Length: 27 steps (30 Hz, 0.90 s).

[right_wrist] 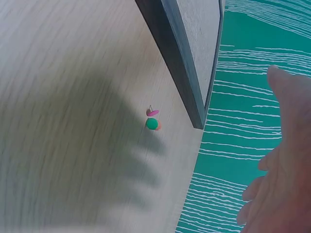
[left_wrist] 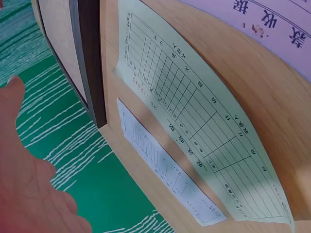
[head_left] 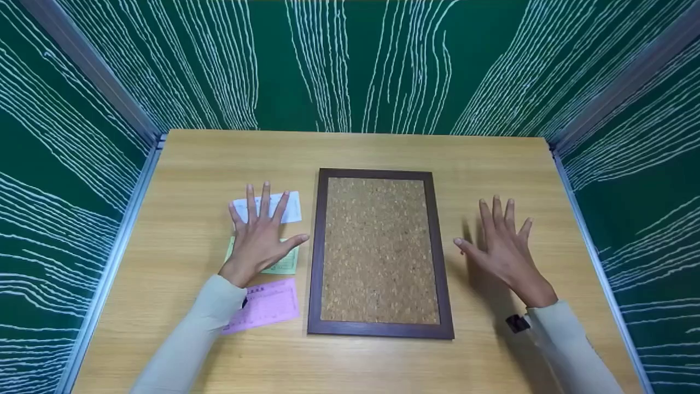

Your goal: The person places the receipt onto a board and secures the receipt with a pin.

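My left hand (head_left: 260, 241) is spread over three printed paper slips, fingers straight, holding nothing. A pale blue slip (head_left: 293, 209) lies farthest back, a green slip (head_left: 285, 264) in the middle and a pink-purple slip (head_left: 276, 301) in front. In the left wrist view the green form (left_wrist: 180, 111) bows up at its edges. Right of the slips lies a cork board (head_left: 380, 246) in a dark brown frame. Beyond it my right hand (head_left: 506, 254) hovers with fingers spread, nothing in it. Below it a pink pushpin (right_wrist: 153, 113), a green one (right_wrist: 151, 123) and an orange one (right_wrist: 159, 126) lie together.
The light wooden table (head_left: 355, 366) carries everything. Green panels with white wavy lines (head_left: 361, 65) rise behind it and at both sides. Metal rails (head_left: 117, 241) run along the table's side edges.
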Tool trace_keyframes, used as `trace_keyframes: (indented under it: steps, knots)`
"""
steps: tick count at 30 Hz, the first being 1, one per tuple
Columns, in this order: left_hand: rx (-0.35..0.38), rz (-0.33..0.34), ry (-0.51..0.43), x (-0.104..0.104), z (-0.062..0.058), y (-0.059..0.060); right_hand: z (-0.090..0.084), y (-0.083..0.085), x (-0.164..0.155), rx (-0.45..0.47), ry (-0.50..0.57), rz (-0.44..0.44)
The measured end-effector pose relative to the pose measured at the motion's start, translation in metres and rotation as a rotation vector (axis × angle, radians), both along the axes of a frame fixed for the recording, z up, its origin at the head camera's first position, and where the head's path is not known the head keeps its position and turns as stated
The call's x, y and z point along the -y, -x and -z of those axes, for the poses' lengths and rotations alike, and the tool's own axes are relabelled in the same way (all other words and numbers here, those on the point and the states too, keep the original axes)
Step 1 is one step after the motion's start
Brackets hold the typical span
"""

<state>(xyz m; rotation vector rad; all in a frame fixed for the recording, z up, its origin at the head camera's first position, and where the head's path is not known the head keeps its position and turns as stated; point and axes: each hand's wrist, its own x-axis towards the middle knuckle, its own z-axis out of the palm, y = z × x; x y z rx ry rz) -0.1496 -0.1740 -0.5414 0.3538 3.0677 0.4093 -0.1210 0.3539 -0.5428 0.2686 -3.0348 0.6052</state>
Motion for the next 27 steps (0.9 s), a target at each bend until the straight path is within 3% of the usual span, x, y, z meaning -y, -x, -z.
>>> trace_keyframes:
  steps: [16, 27]
  knots:
    - [-0.056, 0.036, -0.064, 0.0, 0.011, -0.003, 0.009, -0.002, 0.006, -0.068, 0.156, -0.009]
    - [-0.029, 0.041, -0.084, 0.001, 0.009, -0.004, 0.02, -0.001, 0.011, -0.166, 0.236, -0.033]
